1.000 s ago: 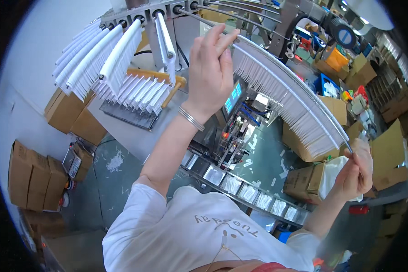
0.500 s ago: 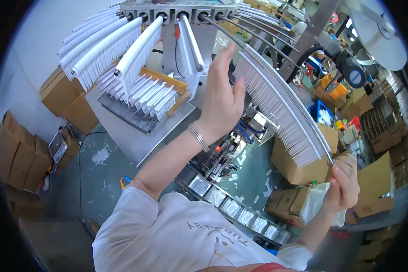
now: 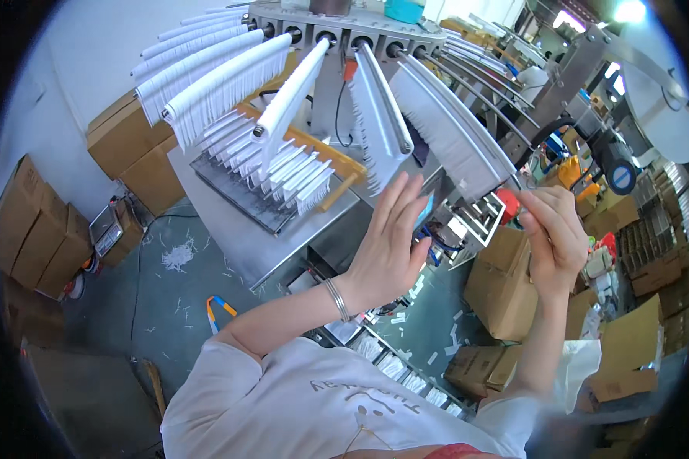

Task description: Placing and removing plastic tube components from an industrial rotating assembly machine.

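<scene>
Row of white strips has slid inward along its rod since the earlier frames; its inner end now sits close by the metal hub, where a length of bare rod shows before. Left hand has dropped away from the inner end of the row and is now below it. Right hand remains at the outer end.

Left hand: fingers straight and close together, pointing up and slightly right; thumb standing apart; nothing in the grasp. Forearm comes in from lower left, bracelets at the wrist. Row of strips lies above and right of these fingertips, well apart from them.

Right hand: raised, forearm nearly upright, wrist bent so the fingers lean left. Index finger and thumb nearly together, other fingers curled behind. Rod's outer end is right at these fingertips; cannot tell whether they grip it, touch it or are just beside it. Row hangs up and left from them.

Around: next rod, with a hanging white sheet, directly above the left fingertips. Dark tray of folded strips left of the left fingers. Carton below the right fingertips. Packets in a line below the left hand.
</scene>
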{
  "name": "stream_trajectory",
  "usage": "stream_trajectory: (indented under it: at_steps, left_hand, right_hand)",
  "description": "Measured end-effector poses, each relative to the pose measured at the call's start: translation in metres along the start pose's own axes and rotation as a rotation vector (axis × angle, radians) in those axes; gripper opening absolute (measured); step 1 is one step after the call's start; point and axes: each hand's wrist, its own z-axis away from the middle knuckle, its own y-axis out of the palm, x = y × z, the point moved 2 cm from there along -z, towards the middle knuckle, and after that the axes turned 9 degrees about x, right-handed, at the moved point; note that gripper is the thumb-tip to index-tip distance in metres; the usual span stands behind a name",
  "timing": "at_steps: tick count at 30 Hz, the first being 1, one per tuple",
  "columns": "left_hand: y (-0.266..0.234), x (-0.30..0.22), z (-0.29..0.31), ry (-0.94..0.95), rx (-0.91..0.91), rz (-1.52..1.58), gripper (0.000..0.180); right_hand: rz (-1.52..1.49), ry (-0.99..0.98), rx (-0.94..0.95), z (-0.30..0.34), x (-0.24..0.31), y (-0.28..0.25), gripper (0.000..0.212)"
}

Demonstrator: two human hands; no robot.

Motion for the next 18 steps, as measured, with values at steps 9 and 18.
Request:
stream_trajectory:
  at_steps: [9, 18]
  left_hand:
    - [-0.019, 0.014, 0.020, -0.071, 0.011, -0.066, 0.054]
    - [-0.006, 0.010, -0.010, 0.133, -0.191, 0.051, 0.028]
  right_hand:
    - [-0.556, 0.301, -0.068, 0.003, -0.016, 0.025, 0.023]
    - [-0.547, 0.129, -0.258, 0.050, -0.002, 0.012, 0.051]
